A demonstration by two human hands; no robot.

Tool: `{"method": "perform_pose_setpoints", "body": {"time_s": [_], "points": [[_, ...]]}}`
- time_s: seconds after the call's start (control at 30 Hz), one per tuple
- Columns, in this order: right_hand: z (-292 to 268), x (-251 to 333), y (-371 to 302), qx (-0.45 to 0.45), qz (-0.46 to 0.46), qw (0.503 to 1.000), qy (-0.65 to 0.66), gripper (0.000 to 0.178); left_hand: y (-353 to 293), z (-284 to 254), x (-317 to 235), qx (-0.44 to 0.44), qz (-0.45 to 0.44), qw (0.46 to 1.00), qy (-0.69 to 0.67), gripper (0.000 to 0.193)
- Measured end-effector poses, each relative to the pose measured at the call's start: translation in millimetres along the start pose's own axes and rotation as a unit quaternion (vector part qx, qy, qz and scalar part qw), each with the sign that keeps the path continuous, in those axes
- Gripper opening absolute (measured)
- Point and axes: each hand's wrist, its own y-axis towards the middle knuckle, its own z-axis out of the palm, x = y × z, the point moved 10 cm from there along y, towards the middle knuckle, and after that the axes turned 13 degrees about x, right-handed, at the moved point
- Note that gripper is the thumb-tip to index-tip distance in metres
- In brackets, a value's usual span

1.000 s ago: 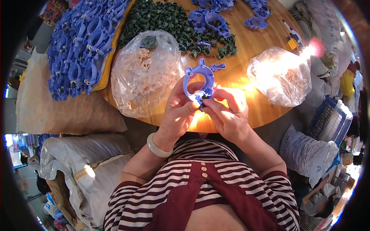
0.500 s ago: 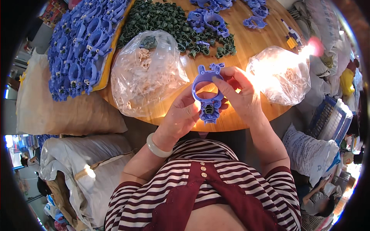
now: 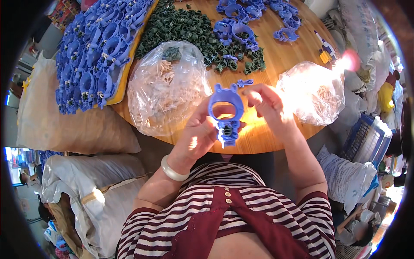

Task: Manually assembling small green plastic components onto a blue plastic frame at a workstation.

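My left hand is closed round the lower part of a blue plastic toy part, a ring with two ear-like knobs on top and a moulded body below. A small dark green piece sits inside that body. To the right, my right hand is apart from the ring, its fingers loosely bent with nothing visible between them. Just beyond its fingertips, a small blue plastic piece lies on the wooden table.
A clear bag of beige pieces stands at left, another clear bag at right. Behind lie a heap of green pieces and more blue parts. A yellow-edged tray full of blue parts is at far left.
My right hand has let go of the blue toy part and drawn off to the right. My left hand has tilted the part and moved it slightly down.
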Motion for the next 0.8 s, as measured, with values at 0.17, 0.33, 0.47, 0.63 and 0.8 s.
{"method": "perform_pose_setpoints", "body": {"time_s": [0.17, 0.33, 0.47, 0.63, 0.8], "points": [[-26.6, -8.2, 30.5, -0.038, -0.017, 0.998, -0.055, 0.015, -17.6, -27.3, -4.7, -0.049, 0.013, 0.999, -0.007, 0.064], [-4.0, 28.8, 62.0, 0.008, -0.071, 0.995, -0.066, 0.011, -16.1, -10.0, -10.3, 0.004, 0.044, 0.999, 0.004, 0.066], [48.1, 88.3, 99.1, 0.063, -0.218, 0.959, -0.172, 0.009, -20.0, -9.6, -15.3, 0.023, 0.042, 0.999, -0.012, 0.066], [121.7, 84.1, 153.3, 0.222, -0.311, 0.863, -0.33, 0.012, -26.7, -13.9, -14.4, 0.039, 0.07, 0.996, -0.049, 0.068], [141.6, 61.5, 179.0, 0.262, -0.202, 0.834, -0.441, 0.012, -26.2, -13.3, -16.5, 0.058, 0.076, 0.994, -0.061, 0.064]]}}
